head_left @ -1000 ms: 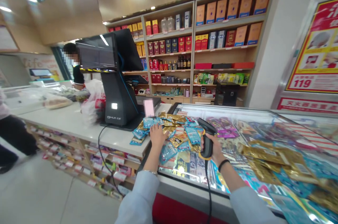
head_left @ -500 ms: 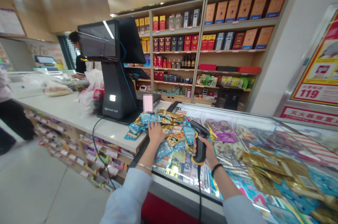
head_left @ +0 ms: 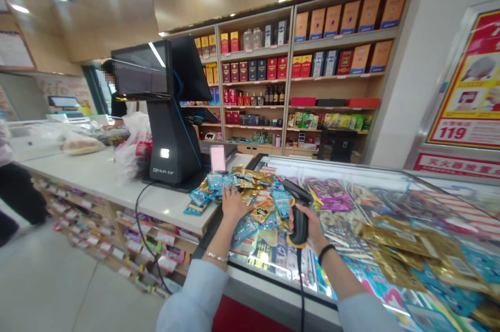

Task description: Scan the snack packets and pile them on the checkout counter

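Observation:
My right hand (head_left: 313,230) is wrapped round the handle of a black and yellow barcode scanner (head_left: 300,223), whose head points left over a pile of packets. A cable hangs from its base. My left hand (head_left: 235,204) rests on the pile with fingers spread, touching blue and gold snack packets (head_left: 262,206). The packets lie across the glass display case and the corner of the white counter. A second heap of gold and blue packets (head_left: 420,248) lies on the glass to the right of my right forearm.
A black checkout terminal (head_left: 174,134) stands on the white counter (head_left: 94,165), next to a filled plastic bag (head_left: 133,147). Purple packets (head_left: 328,192) show by the glass case (head_left: 375,178). Shelves of boxes (head_left: 255,69) line the back. One person (head_left: 117,105) is behind the terminal, another at far left.
The view has shifted slightly. My left hand stays spread on the packets, and my right hand keeps the scanner in nearly the same place over the pile.

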Available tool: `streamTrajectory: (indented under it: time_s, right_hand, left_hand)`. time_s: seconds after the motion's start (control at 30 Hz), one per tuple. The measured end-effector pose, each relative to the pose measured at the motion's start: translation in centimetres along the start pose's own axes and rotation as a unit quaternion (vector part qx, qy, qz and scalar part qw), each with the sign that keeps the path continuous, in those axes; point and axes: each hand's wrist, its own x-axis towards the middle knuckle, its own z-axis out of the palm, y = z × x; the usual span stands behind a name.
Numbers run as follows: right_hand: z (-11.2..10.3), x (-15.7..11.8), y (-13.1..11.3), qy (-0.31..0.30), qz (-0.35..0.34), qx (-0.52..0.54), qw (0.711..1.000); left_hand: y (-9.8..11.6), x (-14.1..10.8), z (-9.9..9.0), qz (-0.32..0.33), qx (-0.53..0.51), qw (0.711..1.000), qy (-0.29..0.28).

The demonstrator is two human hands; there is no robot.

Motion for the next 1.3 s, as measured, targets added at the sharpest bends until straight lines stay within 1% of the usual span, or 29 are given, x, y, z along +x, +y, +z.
streamTrajectory:
  time_s: [0.13,0.3,0.43,0.5,0.6,0.77,0.8,0.87,1.0,1.07,1.13,1.3]
  right_hand:
    - [-0.2,0.0,0.0,-0.005,-0.005,0.004,1.0]
    - [0.0,0.0,-0.3,-0.002,-0.01,-0.008,1.0]
    - [0.4,-0.1,-0.7,-0.005,-0.038,-0.009,0.999]
    - [0.5,-0.1,-0.8,-0.01,-0.044,-0.013,0.999]
    - [0.5,-0.1,-0.7,-0.013,-0.049,-0.02,0.999]
    - [0.5,-0.1,-0.6,-0.003,-0.058,-0.013,0.998]
    - [0.5,-0.1,-0.6,0.0,-0.057,-0.015,0.998]
    - [0.5,0.0,-0.5,0.002,-0.054,-0.018,0.998]
    - [0.7,0.0,-0.6,0.001,-0.051,-0.023,0.998]
    - [0.9,-0.2,-0.9,-0.005,-0.045,-0.036,0.998]
    - [1.0,-0.3,-1.2,-0.012,-0.037,-0.055,0.998]
    - [0.9,-0.5,-1.5,-0.013,-0.022,-0.076,0.997]
  left_hand:
    - [0.1,-0.3,-0.2,0.002,-0.01,1.0,0.008]
    - [0.4,-0.6,-1.2,0.016,-0.055,0.997,0.05]
    - [0.3,-0.6,-1.9,-0.006,-0.085,0.995,0.043]
    - [0.1,-0.3,-2.2,0.003,-0.111,0.993,0.038]
    - [-0.2,0.7,-3.0,0.05,-0.174,0.983,0.041]
    - [0.4,3.4,-4.3,0.185,-0.237,0.951,0.068]
    - [0.6,3.9,-4.2,0.2,-0.246,0.945,0.076]
    - [1.1,4.8,-3.7,0.2,-0.268,0.937,0.1]
    - [1.7,5.7,-1.5,0.132,-0.309,0.929,0.153]
    - [1.7,5.7,-0.7,0.121,-0.322,0.925,0.162]
    - [1.7,5.6,-0.4,0.124,-0.331,0.921,0.163]
    - [1.2,5.7,-0.6,0.121,-0.344,0.915,0.173]
